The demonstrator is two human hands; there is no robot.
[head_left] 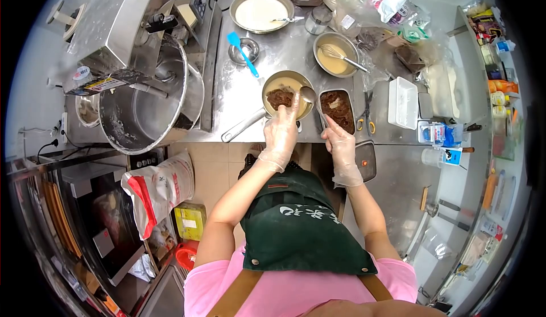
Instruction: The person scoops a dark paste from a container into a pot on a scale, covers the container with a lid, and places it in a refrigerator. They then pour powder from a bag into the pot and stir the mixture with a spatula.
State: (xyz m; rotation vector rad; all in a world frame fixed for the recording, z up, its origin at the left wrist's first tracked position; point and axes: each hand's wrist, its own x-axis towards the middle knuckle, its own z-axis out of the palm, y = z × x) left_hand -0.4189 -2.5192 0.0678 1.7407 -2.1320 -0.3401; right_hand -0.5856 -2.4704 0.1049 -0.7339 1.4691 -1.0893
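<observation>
A long-handled saucepan holds pale creamy liquid with a lump of brown paste in it. My left hand, in a clear plastic glove, is over the pan's near rim, its fingers stretched toward the bowl of a metal spoon. Gloved as well, my right hand has its fingers closed, apparently around the spoon's handle, which is hard to make out along the tin's left edge. Beside the pan, a rectangular metal tin contains more brown paste.
Scissors and a white plastic tub lie to the right. A bowl with a whisk, a wide basin of white liquid, and a blue brush on a small bowl sit behind. At left stands a mixer bowl.
</observation>
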